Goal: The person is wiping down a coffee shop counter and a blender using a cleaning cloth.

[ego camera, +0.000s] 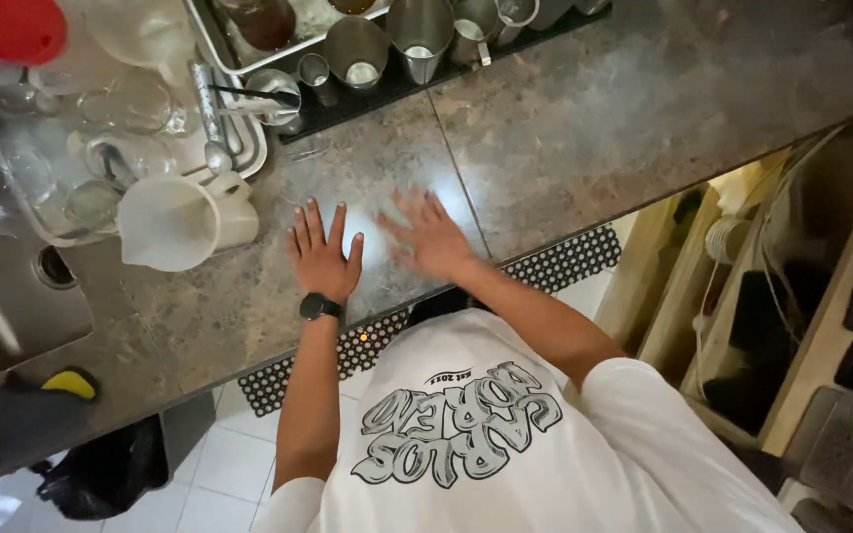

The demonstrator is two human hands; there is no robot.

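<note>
Mottled brown counter (584, 128) (white jug (182, 219))

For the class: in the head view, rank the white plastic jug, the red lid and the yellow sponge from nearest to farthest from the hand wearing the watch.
From the left hand:
1. White plastic jug, beside it on the counter.
2. Yellow sponge, near the sink edge.
3. Red lid, far corner among glassware.

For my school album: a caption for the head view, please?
Left hand and right hand flat on the counter beside a white jug.
</note>
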